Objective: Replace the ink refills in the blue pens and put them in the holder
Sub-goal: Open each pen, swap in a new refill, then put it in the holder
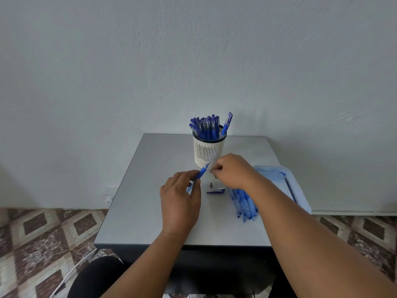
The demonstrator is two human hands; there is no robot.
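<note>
At the near edge of the grey desk (137,211) both forearms come in from below, and a dark-clothed knee (96,276) shows under the near left corner. The left hand (179,203) is over the middle of the desk and grips a blue pen barrel (200,173) between curled fingers and thumb; the barrel points up and away toward the holder. The right hand (233,172) is just beside the barrel's far end, its fingers bent together near the tip. Whether they pinch something small there, I cannot tell, because the fingertips are blurred.

Between the two hands, on the desk, lie a small dark pen tip (211,185) and a blue pen cap (216,191), close to each other but apart. Right of them, partly hidden under the right forearm, lies a bundle of blue ink refills (243,206). At the right edge of the desk is a clear plastic tray (300,196), hanging a little over the edge, with one dark refill (290,190) inside.

Farther, near the far edge, stands a white slotted holder (207,152), upright and full of capped blue pens (206,126); one leans out to the right.

Behind the desk is a plain pale wall (193,50). The floor (32,233) has brown and cream diamond tiles, and a white cable (71,274) runs across it on the left.
</note>
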